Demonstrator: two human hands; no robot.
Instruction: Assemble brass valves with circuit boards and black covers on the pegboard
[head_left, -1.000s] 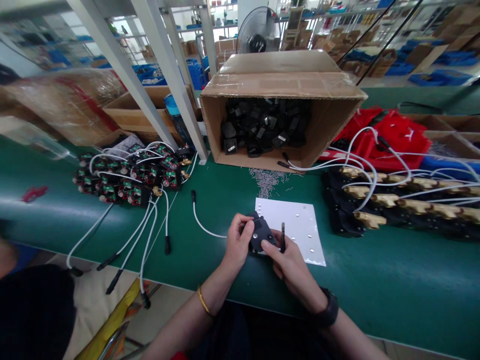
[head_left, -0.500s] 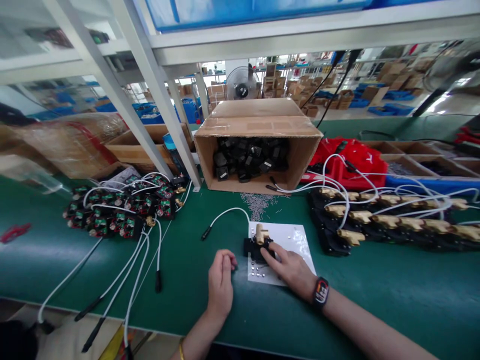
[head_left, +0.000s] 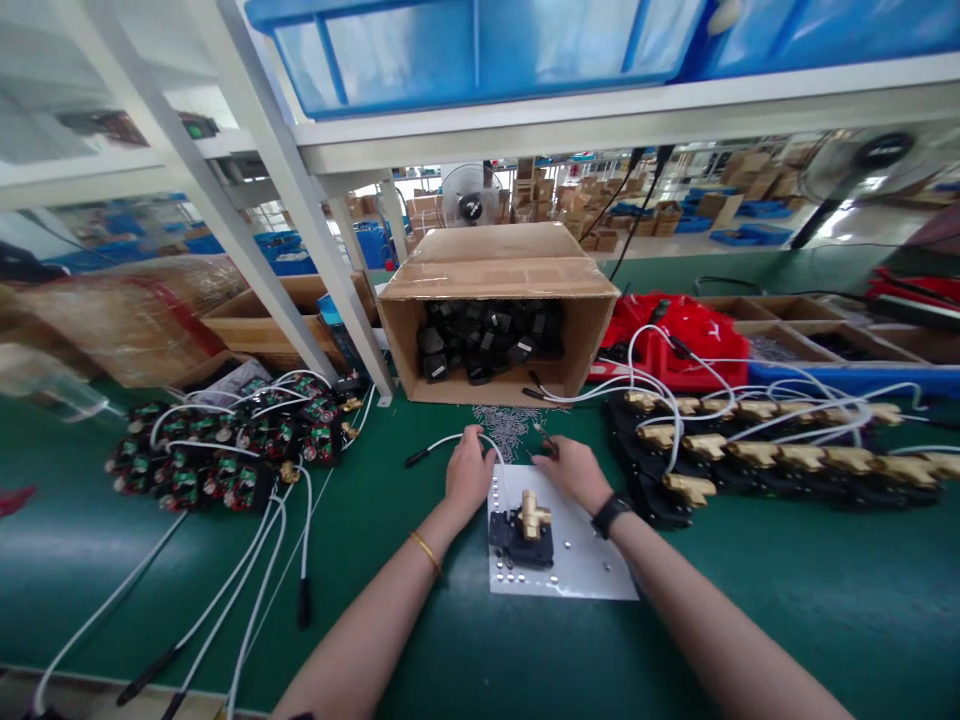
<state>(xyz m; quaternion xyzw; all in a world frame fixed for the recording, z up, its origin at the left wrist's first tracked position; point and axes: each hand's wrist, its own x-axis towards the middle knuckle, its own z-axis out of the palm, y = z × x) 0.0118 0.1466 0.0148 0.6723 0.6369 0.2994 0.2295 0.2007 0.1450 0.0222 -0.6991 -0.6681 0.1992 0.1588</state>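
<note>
Both arms extended forward, converging toward the far edge of the white sheet [head_left: 592, 570]. Left forearm enters from bottom-centre and angles up and right; thin gold bangle [head_left: 425, 550] on the wrist. Left hand [head_left: 468, 470] sits palm-down just beyond the sheet's far-left corner, fingers curled down and forward, tips hidden. Right forearm enters from bottom-right and angles up and left; dark watch [head_left: 609, 515] on the wrist. Right hand [head_left: 571, 468] sits palm-down at the sheet's far edge, right of centre, fingers bent and bunched at the tips; can't tell whether they pinch anything. Hands close together, not touching. Both forearms bare.
</note>
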